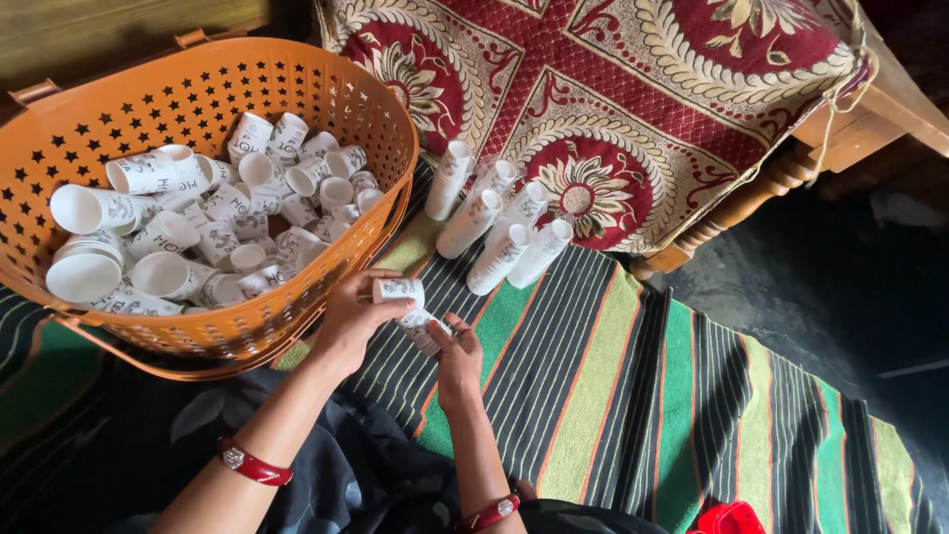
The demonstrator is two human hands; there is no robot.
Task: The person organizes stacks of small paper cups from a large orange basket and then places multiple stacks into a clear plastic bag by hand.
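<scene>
My left hand [351, 318] holds a small white paper cup [398, 290] by its side, just outside the orange basket's rim. My right hand [460, 364] grips another white paper cup [421, 327] right below it; the two cups touch or nearly touch. The orange plastic basket [326, 94] on the left is filled with several loose white paper cups [198, 227] lying at all angles. Several tall stacks of nested cups [494, 232] lie side by side on the striped mat beyond my hands.
A green, black and tan striped mat [633, 376] covers the floor. A red patterned cloth [613, 89] drapes a wooden bench [870, 109] at the back. Dark floor [840, 287] lies to the right. A red object [730, 519] sits at the bottom edge.
</scene>
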